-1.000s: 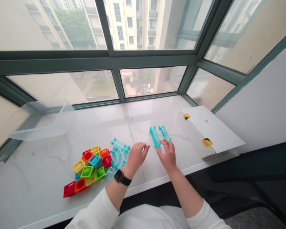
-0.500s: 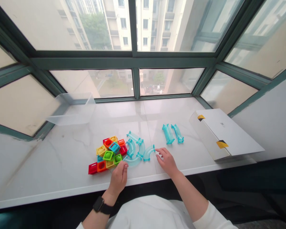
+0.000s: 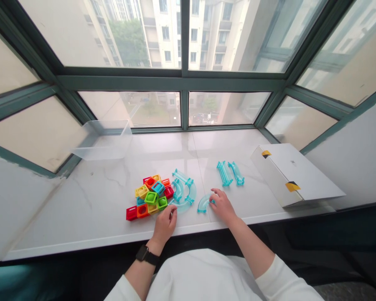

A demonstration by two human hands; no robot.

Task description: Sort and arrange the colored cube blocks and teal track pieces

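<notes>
My right hand (image 3: 222, 206) has its fingertips closed on one end of a small curved translucent blue track piece (image 3: 203, 204), which lies on the white sill. My left hand (image 3: 166, 222) is closed, with thumb and fingers together at the near end of a larger curved clear-blue track piece (image 3: 185, 205). That end is partly hidden by the fingers. Other blue track pieces, one a smaller curve (image 3: 177, 190) and one straight (image 3: 182, 176), lie against it. Just left of them sits a pile of coloured blocks (image 3: 151, 197) in red, orange, yellow, green and blue.
Further right lie a straight blue track piece (image 3: 224, 174) and a wavy one (image 3: 236, 173). A white box (image 3: 301, 173) with yellow-black tabs stands at the right. At the back left is a clear plastic bin (image 3: 102, 153). Green-framed windows (image 3: 166, 82) border the sill (image 3: 90, 221).
My right hand has taken hold of the small curved track piece, which now sits slightly further from the larger curve. The whole view has shifted a little; my left hand stays by the larger curve.
</notes>
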